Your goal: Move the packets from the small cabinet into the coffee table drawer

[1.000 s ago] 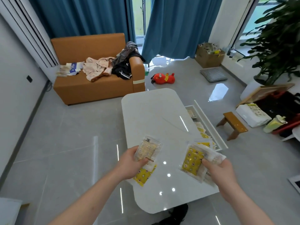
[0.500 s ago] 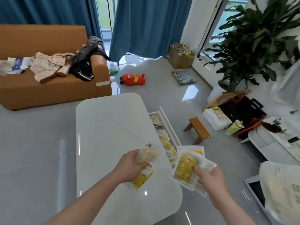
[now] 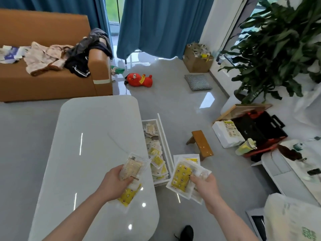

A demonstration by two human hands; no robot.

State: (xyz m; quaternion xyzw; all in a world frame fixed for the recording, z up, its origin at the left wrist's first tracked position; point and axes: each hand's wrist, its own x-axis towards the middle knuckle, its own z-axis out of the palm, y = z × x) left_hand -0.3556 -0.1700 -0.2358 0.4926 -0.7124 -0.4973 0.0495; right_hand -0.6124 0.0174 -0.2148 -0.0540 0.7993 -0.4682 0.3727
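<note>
While both hands are gripping packets, the carrying step is ending beside the open white coffee table drawer (image 3: 164,134).
The left hand (image 3: 113,184) is holding clear-and-yellow plastic packets (image 3: 132,173) over the glossy white coffee table (image 3: 86,136); the right hand (image 3: 205,186) is holding a fanned yellow-and-white bunch (image 3: 182,174) beside the drawer, needing lowering in.

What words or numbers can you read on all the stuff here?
None can be read.
Packets in the left hand: print on the packets blurred.
Packets in the right hand: yellow pattern on the packets, no legible words.
White box: label too small.
White bag: green print blurred.
</note>
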